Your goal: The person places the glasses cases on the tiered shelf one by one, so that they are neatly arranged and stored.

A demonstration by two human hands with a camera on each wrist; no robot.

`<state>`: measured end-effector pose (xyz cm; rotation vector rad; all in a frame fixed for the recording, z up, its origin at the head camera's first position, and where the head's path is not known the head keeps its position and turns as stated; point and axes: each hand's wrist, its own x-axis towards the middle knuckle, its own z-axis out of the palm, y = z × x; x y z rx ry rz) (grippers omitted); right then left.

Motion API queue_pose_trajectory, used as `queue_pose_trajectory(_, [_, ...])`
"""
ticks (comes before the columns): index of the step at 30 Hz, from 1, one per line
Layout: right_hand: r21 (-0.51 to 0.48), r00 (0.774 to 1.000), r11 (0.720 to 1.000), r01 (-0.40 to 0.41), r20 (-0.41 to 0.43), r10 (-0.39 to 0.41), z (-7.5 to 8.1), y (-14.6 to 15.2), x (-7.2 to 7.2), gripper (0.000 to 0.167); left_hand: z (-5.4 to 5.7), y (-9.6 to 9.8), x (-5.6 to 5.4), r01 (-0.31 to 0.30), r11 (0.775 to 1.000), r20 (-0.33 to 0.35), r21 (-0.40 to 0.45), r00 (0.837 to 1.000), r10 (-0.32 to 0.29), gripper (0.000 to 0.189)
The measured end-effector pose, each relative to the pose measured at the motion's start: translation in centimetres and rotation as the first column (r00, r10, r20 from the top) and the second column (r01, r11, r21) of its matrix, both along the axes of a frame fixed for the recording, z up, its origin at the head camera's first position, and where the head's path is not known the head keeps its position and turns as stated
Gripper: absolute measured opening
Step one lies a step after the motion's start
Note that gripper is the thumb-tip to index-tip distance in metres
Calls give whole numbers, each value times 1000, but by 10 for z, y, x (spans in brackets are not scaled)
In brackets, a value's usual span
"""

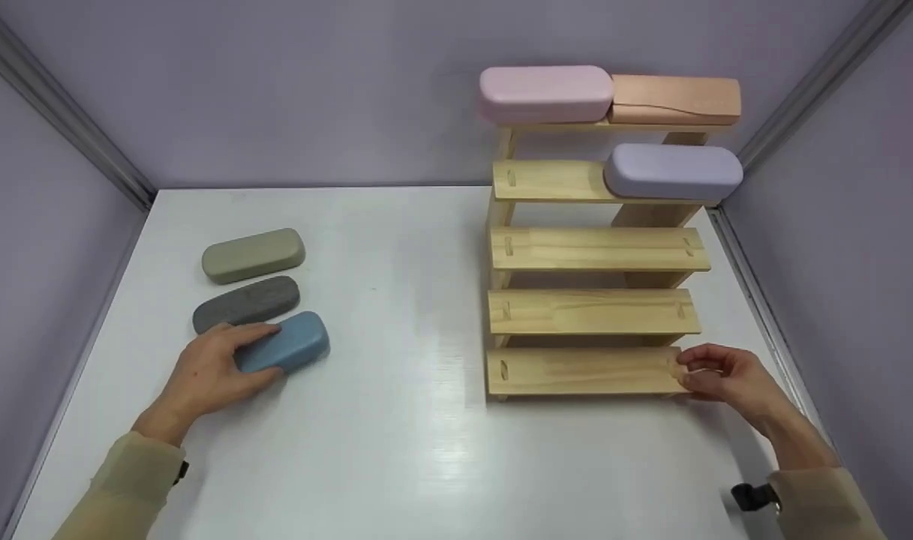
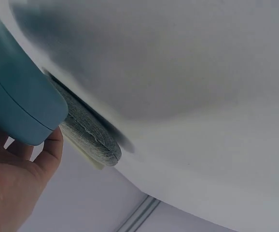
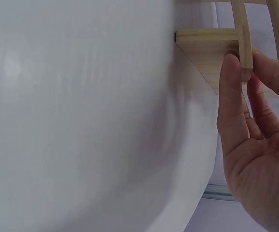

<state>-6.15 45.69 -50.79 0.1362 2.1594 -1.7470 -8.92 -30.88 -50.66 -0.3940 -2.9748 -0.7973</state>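
Observation:
My left hand (image 1: 214,369) grips a blue glasses case (image 1: 295,343), thumb on its near side and fingers on its far side. In the left wrist view the blue case (image 2: 21,87) leans beside a dark grey fabric-like case (image 2: 89,130); whether it touches the table I cannot tell. Just behind lie the same grey case (image 1: 246,301) and an olive-green case (image 1: 253,256). At the right, my right hand (image 1: 737,379) pinches the right end of the lowest board (image 1: 584,371) of a stepped wooden rack. The right wrist view shows thumb and fingers around that board's end (image 3: 245,43).
A lavender case (image 1: 674,171) sits on the right of the rack's second board from the top. Along the top board stand a pink case (image 1: 546,94) and a peach case (image 1: 674,99). Pale walls (image 1: 313,90) bound the white table (image 1: 396,450) at the back and sides.

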Motion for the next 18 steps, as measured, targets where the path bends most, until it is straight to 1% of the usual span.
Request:
queue_pose_trajectory(4, [0, 1000, 1000, 4, -8, -4, 0, 1, -1, 22, 3, 6, -2, 7, 1000, -6, 15, 1000, -7, 62])
queue_pose_trajectory(9, [19, 1000, 1000, 1, -1, -1, 1, 1, -2, 22, 8, 16, -9, 51, 999, -30, 20, 998, -50, 62])
queue_pose_trajectory(13, [40, 1000, 999, 8, 4, -8, 0, 1, -1, 22, 14, 25, -17, 86, 996, -47, 37, 995, -85, 61])
queue_pose_trajectory(18, [55, 1000, 998, 6, 0, -6, -1, 1, 0, 21, 24, 35, -26, 100, 994, -53, 33, 994, -98, 59])
